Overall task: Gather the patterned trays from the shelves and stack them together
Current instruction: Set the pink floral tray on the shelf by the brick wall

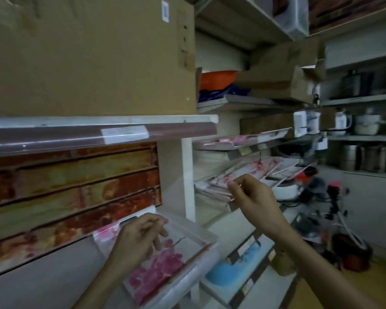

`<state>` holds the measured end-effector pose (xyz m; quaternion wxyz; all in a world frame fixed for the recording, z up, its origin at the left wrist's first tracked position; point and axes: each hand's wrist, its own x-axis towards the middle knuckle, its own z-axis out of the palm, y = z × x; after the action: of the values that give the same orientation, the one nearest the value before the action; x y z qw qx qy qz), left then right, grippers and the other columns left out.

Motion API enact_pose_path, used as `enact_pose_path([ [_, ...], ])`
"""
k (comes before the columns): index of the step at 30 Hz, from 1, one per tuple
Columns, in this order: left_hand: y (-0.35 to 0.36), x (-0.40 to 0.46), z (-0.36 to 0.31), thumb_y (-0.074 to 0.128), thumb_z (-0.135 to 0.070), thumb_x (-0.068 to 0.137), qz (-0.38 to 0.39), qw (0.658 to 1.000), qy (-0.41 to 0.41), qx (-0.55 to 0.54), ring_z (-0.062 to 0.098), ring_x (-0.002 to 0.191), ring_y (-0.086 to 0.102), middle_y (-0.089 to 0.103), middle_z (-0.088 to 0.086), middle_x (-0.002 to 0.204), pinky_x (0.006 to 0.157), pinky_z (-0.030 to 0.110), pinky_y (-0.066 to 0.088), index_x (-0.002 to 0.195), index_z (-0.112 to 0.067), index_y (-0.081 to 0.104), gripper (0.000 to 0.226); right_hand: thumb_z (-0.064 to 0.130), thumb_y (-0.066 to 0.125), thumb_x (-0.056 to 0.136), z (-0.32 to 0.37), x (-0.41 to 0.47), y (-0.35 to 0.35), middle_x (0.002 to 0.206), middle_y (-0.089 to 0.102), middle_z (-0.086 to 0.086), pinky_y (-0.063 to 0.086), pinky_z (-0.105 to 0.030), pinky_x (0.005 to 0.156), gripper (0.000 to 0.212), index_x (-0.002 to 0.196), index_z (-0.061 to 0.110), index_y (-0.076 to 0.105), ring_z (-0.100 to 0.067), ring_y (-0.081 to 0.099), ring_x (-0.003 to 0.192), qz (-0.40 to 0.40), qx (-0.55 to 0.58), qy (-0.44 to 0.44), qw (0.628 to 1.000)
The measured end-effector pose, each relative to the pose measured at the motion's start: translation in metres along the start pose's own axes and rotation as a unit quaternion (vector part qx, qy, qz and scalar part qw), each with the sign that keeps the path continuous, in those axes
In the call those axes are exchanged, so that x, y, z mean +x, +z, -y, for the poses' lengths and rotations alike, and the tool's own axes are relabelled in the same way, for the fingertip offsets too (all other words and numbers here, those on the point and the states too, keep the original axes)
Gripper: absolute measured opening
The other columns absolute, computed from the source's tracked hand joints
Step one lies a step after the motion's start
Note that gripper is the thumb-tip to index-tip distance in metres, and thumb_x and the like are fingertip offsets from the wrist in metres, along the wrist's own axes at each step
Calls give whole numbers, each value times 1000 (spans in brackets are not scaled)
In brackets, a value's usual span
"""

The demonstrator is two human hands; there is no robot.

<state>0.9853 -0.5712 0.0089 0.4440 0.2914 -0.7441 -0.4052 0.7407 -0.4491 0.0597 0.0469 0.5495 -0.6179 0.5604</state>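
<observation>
A white tray with a pink flower pattern (165, 264) juts out from the lower shelf at bottom centre. My left hand (138, 237) rests on top of it, fingers curled over its surface. Several more pink-patterned trays (250, 172) lie fanned on the middle shelf to the right. My right hand (252, 195) is at their front edge, thumb and fingers pinched on the rim of the nearest one. Another pink tray (241, 140) lies on the shelf above. A blue-patterned tray (236, 270) sits below right.
Red-orange wood-pattern boards (71, 186) fill the left shelf. A large cardboard box (87, 56) stands above them. More boxes (283, 74), an orange bowl (218, 79), metal pots (366, 157) and floor clutter with cables (330, 201) fill the right.
</observation>
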Motion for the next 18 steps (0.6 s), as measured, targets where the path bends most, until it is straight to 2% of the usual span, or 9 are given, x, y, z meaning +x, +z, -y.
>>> enact_pose_path([
  [5, 66, 49, -9, 61, -14, 93, 23, 998, 2, -55, 25, 52, 56, 70, 13, 78, 47, 29, 40, 93, -11, 71, 11, 35, 56, 94, -48, 47, -50, 59, 59, -6, 46, -38, 56, 31, 74, 11, 57, -18, 54, 53, -21, 26, 53, 998],
  [7, 88, 68, -12, 58, -10, 94, 32, 997, 5, -70, 23, 52, 57, 69, 14, 77, 44, 28, 41, 93, -8, 70, 12, 35, 55, 95, -67, 68, -65, 63, 60, -3, 46, -35, 54, 28, 79, 11, 58, -14, 54, 53, -26, 53, 94, 994],
  [9, 108, 86, -15, 56, -10, 94, 40, 996, 5, -81, 23, 54, 57, 69, 13, 77, 43, 27, 42, 93, -6, 70, 14, 33, 56, 95, -82, 89, -78, 71, 62, -7, 47, -33, 54, 24, 85, 11, 58, -16, 57, 58, -33, 83, 131, 987],
  [11, 127, 107, -18, 57, -13, 94, 42, 995, 11, -90, 24, 55, 58, 70, 12, 77, 43, 27, 43, 93, -7, 70, 15, 33, 56, 95, -98, 113, -89, 82, 65, -12, 52, -39, 59, 25, 91, 9, 59, -22, 61, 67, -44, 112, 159, 980],
  [13, 146, 132, -18, 57, -13, 95, 42, 994, 26, -101, 23, 56, 57, 69, 9, 75, 42, 27, 43, 94, -8, 71, 15, 36, 56, 95, -116, 140, -98, 93, 67, -15, 56, -42, 67, 29, 100, 7, 59, -25, 63, 73, -55, 131, 193, 971],
  [15, 165, 157, -19, 57, -14, 95, 39, 993, 37, -107, 22, 56, 59, 71, 7, 77, 42, 28, 45, 97, -10, 71, 15, 37, 57, 94, -134, 167, -102, 100, 66, -15, 57, -38, 67, 35, 111, 6, 57, -25, 65, 78, -55, 170, 223, 958],
  [18, 190, 199, -25, 57, -17, 95, 43, 990, 41, -130, 22, 60, 61, 71, 2, 78, 45, 28, 48, 100, -13, 70, 15, 38, 60, 93, -159, 209, -100, 99, 62, -11, 59, -39, 67, 46, 122, 3, 54, -25, 66, 82, -48, 248, 262, 931],
])
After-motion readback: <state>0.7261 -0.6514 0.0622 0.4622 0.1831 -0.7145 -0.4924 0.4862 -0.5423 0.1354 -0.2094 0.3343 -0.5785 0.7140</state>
